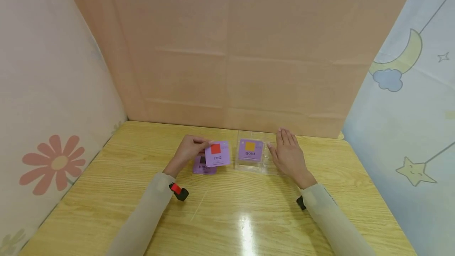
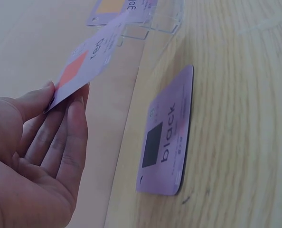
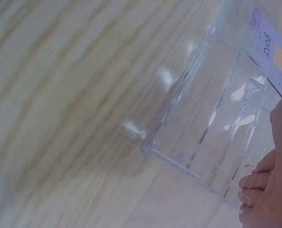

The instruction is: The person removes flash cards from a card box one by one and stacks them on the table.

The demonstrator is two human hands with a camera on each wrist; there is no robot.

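While left grip (image 1: pixel 190 148) pinches "red" card (image 1: pixel 221 154), straight-fingered right grip (image 1: pixel 290 157) touches clear holder (image 3: pixel 210 121).

The pale-sleeved left forearm (image 1: pixel 145 212) slants forward and inward to a bare left wrist (image 1: pixel 170 170). The left hand (image 1: pixel 189 148) pinches, its thumb (image 2: pixel 34 100) set opposite gently bent fingers (image 2: pixel 76 128), the palm showing in the left wrist view. The right forearm (image 1: pixel 332 214), sleeved alike, angles inward from the other side; the right hand (image 1: pixel 289 156) lies back upward, its fingers straight, close together and pointing forward, the thumb spread inward.
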